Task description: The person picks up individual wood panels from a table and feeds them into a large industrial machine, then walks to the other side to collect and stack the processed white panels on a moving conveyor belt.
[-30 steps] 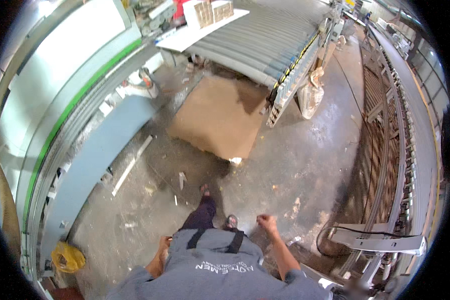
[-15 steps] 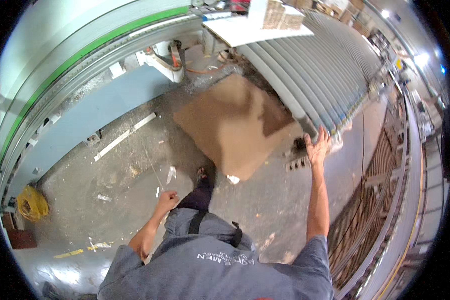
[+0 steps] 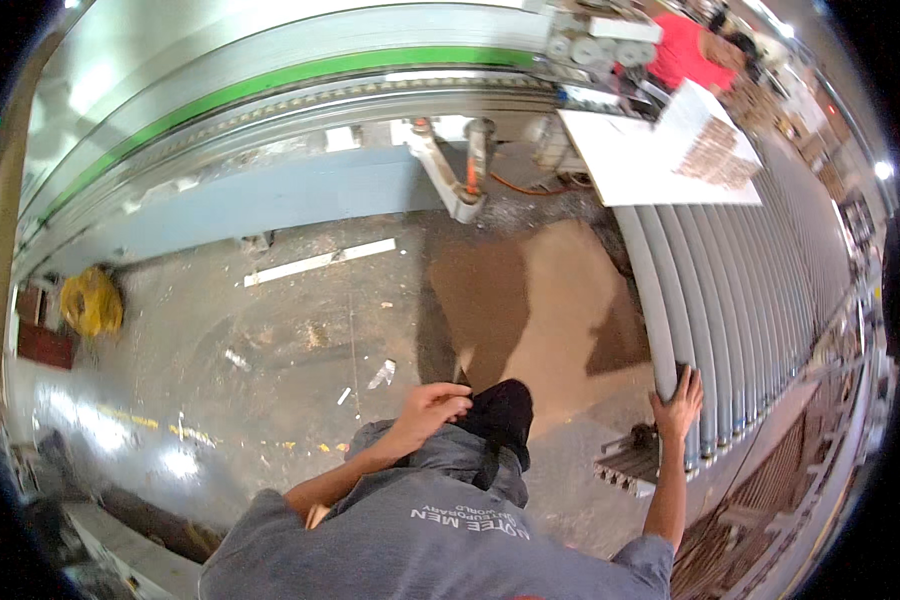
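My right hand [image 3: 677, 408] rests at the near end of the first grey roller [image 3: 660, 300] of a roller conveyor, thumb apart and fingers stretched out. A small dark patch shows at its fingertips, too small to identify. In front of my waist, my left hand [image 3: 432, 412] is closed with curled fingers; whatever may be inside them is hidden. Beyond my raised dark-trousered knee [image 3: 510, 410], a flat brown board [image 3: 560, 310] lies on the floor beside the conveyor, partly in shadow.
A white panel [image 3: 610, 145] on the conveyor's far end carries a stack of brown blocks [image 3: 720, 155]. Behind it is a person in red [image 3: 685, 50]. A long machine with a green stripe [image 3: 300, 72] runs along the far left. A white strip [image 3: 320, 262] and yellow bundle [image 3: 92, 302] lie on the floor.
My view has swung left and I stand closer to the conveyor. My right hand has come down onto the roller's end. My left hand has moved in front of my body, still closed.
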Demonstrator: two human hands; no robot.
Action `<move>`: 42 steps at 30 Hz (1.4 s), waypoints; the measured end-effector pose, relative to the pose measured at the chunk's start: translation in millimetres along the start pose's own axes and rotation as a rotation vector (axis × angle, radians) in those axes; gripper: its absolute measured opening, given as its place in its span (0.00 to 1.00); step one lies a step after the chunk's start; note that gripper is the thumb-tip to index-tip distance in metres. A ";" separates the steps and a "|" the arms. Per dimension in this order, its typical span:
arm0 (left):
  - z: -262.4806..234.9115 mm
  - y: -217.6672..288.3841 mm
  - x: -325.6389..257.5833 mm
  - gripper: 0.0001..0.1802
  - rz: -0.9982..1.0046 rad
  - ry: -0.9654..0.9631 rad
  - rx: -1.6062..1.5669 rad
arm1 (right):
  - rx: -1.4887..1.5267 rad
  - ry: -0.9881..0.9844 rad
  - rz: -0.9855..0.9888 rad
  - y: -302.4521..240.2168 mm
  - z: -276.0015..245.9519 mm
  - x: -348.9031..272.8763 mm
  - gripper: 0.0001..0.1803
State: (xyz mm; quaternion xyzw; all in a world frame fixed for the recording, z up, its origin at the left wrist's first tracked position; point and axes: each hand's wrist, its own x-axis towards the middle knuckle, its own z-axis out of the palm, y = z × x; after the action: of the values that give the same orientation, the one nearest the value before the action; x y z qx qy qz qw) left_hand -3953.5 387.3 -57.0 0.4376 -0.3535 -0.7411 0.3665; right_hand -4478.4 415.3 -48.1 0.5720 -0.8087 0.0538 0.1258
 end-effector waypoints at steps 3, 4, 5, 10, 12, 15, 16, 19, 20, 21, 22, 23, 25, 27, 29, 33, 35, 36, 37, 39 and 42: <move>5.0 -11.6 29.3 0.17 -0.093 -0.095 0.158 | 0.008 -0.007 -0.010 15.0 9.5 -4.5 0.58; 0.9 -11.3 35.7 0.17 -0.078 -0.094 0.193 | 0.003 0.010 -0.039 21.5 13.0 -3.0 0.58; -2.5 -15.4 36.7 0.17 -0.068 -0.087 0.227 | -0.066 -0.035 0.033 13.9 15.4 0.9 0.63; -15.1 7.0 43.6 0.17 0.348 0.111 0.533 | -0.052 -0.038 0.008 7.8 19.3 -2.1 0.56; -7.9 34.4 49.8 0.14 0.283 0.136 0.415 | -0.104 -0.026 -0.112 -45.8 -45.0 2.1 0.60; 6.4 70.9 52.8 0.14 0.356 0.164 0.453 | -0.117 -0.029 -0.142 -49.9 -50.7 5.3 0.58; 8.8 76.6 56.7 0.17 0.518 0.174 0.557 | -0.130 -0.037 -0.130 -41.5 -44.1 5.3 0.56; 30.5 128.5 51.5 0.16 0.676 0.101 0.506 | -0.157 0.024 -0.118 -8.7 -15.4 5.5 0.56; 39.6 143.6 52.0 0.16 0.678 0.117 0.506 | -0.150 0.026 -0.117 -11.1 -11.8 7.0 0.56; 49.1 157.6 54.4 0.12 0.934 0.119 0.439 | -0.150 0.026 -0.113 -12.7 -11.5 5.4 0.56; 58.9 173.8 53.5 0.09 1.188 0.114 0.367 | -0.149 0.024 -0.107 -12.7 -12.2 3.1 0.56; 69.4 197.9 46.0 0.09 1.254 0.079 0.414 | -0.150 0.017 -0.102 -13.1 -12.8 0.3 0.56; 80.4 244.9 37.1 0.09 1.453 -0.024 0.468 | -0.147 0.010 -0.109 -12.0 -12.7 3.3 0.56; 97.5 279.6 30.9 0.12 1.719 -0.019 0.586 | -0.135 -0.009 -0.126 -5.7 -4.3 8.8 0.56; 118.6 306.7 18.9 0.17 1.872 -0.037 0.590 | -0.102 -0.041 -0.139 -2.9 11.9 18.4 0.56; 156.8 343.6 6.8 0.12 1.996 -0.201 0.222 | -0.098 -0.095 -0.080 9.3 13.3 0.9 0.56; 159.9 343.4 4.0 0.11 1.932 -0.274 0.191 | -0.101 -0.108 -0.058 9.7 9.9 -1.6 0.57; 162.1 339.5 4.9 0.11 1.894 -0.304 0.201 | -0.104 -0.112 -0.042 12.9 8.0 -4.5 0.57; 165.4 336.7 4.5 0.11 1.863 -0.333 0.232 | -0.102 -0.113 -0.030 14.6 6.6 -7.5 0.57; 164.0 334.9 4.5 0.11 1.806 -0.365 0.318 | -0.103 -0.130 -0.003 15.7 6.2 -7.5 0.57; 148.6 338.0 3.2 0.10 1.749 -0.353 0.534 | -0.057 -0.171 0.031 -1.6 2.6 6.0 0.55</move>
State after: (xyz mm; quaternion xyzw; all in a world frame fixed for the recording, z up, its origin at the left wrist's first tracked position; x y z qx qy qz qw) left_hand -4010.5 252.0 281.8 -0.0337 -0.7670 -0.1516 0.6226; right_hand -4479.1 408.7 -49.1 0.5582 -0.8264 -0.0165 0.0719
